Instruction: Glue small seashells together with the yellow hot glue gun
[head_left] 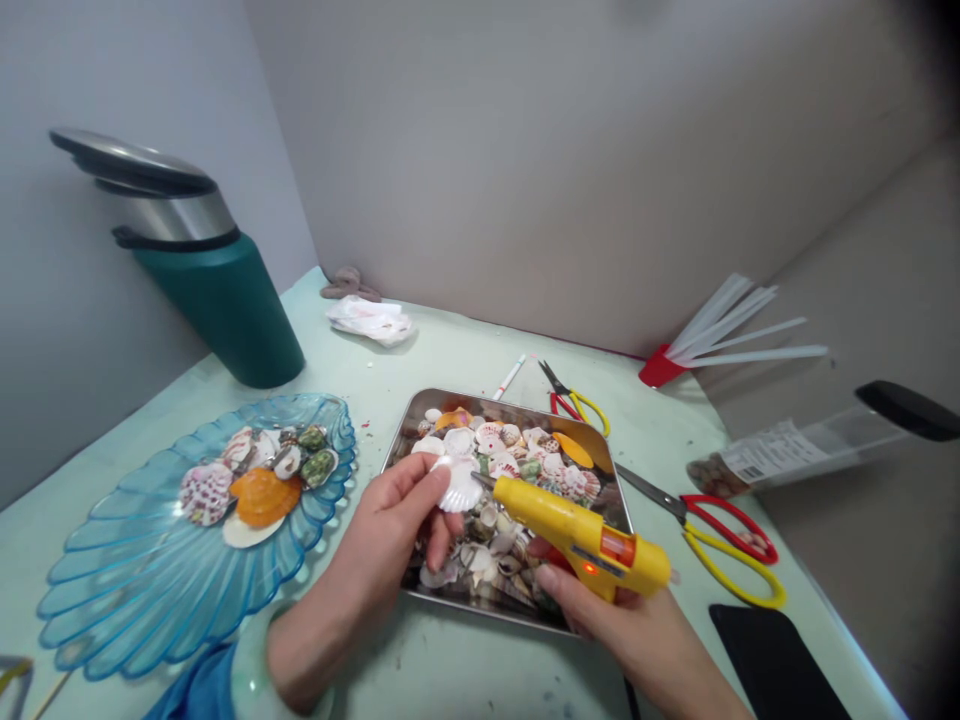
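Between the thumb and fingers of my left hand point(405, 505) is a white scallop shell point(460, 486), held above a metal tray point(517, 612). My right hand point(607, 615) grips a yellow hot glue gun point(577, 525) with an orange light glowing on its side. The gun's nozzle points left, right at the edge of the shell; whether they touch I cannot tell. Many small seashells point(487, 570) fill the tray below, white, orange and speckled. To the left, a blue scalloped glass plate point(165, 590) bears several shells, among them an orange one point(266, 497).
A teal bottle point(225, 300) stands behind the plate. Right of the tray lie large scissors point(694, 515) and a black phone-like slab point(776, 660). Smaller scissors point(574, 395) and a marker point(510, 377) sit behind it. A red cup point(661, 367) holds glue sticks; a clear jar point(795, 455) tilts nearby.
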